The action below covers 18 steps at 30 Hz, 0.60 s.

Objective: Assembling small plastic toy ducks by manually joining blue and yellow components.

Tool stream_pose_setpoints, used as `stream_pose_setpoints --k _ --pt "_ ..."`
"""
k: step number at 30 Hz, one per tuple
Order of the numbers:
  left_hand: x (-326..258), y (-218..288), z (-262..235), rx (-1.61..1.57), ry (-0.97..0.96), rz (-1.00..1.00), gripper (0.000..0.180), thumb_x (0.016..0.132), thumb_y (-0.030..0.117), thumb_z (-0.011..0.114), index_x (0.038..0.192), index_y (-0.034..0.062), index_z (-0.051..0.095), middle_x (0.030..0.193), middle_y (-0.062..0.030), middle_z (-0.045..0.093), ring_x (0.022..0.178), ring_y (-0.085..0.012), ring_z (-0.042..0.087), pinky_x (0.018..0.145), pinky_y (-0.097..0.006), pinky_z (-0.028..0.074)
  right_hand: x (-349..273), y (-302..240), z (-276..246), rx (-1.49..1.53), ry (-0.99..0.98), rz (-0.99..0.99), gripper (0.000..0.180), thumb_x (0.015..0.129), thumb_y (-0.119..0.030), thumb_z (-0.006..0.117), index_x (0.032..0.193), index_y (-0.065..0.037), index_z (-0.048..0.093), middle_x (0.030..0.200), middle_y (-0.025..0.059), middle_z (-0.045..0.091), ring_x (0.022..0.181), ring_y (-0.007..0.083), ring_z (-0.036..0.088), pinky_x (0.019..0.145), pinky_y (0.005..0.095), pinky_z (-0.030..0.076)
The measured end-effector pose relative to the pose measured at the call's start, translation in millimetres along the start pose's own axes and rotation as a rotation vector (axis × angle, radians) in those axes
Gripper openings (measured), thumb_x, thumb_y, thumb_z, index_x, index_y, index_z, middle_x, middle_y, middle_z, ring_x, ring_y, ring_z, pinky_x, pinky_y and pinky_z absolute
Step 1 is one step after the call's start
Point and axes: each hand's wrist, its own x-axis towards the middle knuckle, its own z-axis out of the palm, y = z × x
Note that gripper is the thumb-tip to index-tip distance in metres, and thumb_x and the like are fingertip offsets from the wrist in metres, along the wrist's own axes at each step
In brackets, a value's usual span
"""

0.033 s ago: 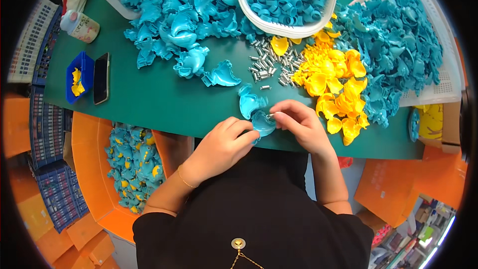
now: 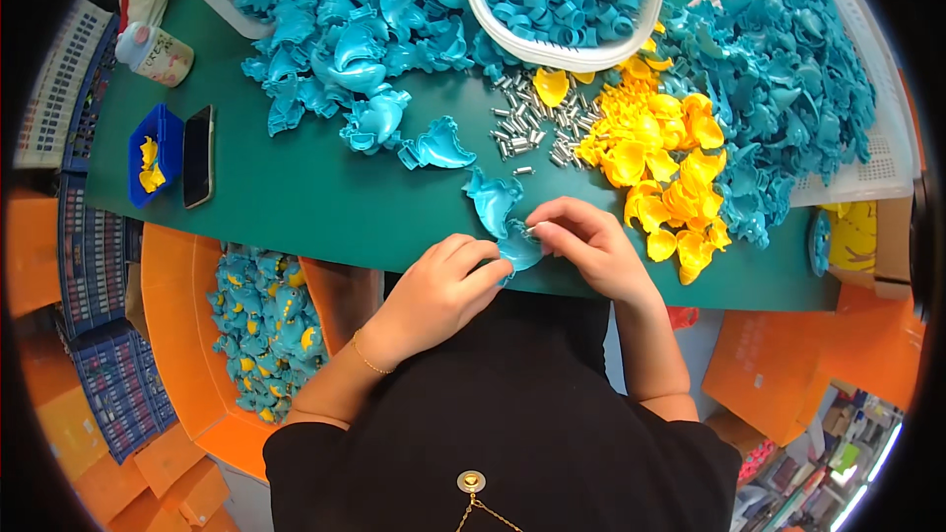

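Near the front edge of the table, my left hand grips a curved, glossy blue plastic shell by its left side. My right hand pinches a tiny silvery piece at the shell's upper right rim; most of it is hidden by the fingertips. A second blue shell stands just beyond, its lower end at the held shell. Farther left lies another blue shell. One small metal cylinder rests apart from a scattered heap of metal cylinders.
Yellow plastic shells are piled to the right, beside teal parts spilling from a white crate. A white basket of teal rings stands at the back. Leftward are a phone, a blue tray and an orange bin.
The second blue shell has tilted slightly and come to stand closer to the held one; it was blurred before. Both hands keep nearly the same place.
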Motion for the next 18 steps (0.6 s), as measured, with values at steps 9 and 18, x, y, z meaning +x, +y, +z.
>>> stream_pose_setpoints --k 9,18 --pt "-3.5 -9.4 12.5 -0.146 0.082 0.017 0.031 0.077 0.009 0.089 0.104 0.0086 0.072 0.104 -0.0066 0.066 0.106 -0.0309 0.068 0.088 -0.042 0.057 8.6 6.3 -0.7 -0.104 -0.026 -0.083 0.015 0.108 -0.013 0.061 0.116 -0.001 0.067 0.1 -0.0002 0.064 0.085 0.0062 0.057 0.077 0.0232 0.048" --pt "-3.3 -13.5 10.4 -0.182 0.062 0.003 0.029 0.078 0.009 0.09 0.102 0.0091 0.074 0.103 -0.0065 0.067 0.109 -0.0322 0.069 0.088 -0.042 0.058 23.5 -2.1 -4.4 -0.319 -0.068 -0.14 0.014 0.107 -0.008 0.06 0.113 -0.001 0.07 0.098 0.0021 0.061 0.077 0.0075 0.058 0.07 0.0237 0.048"
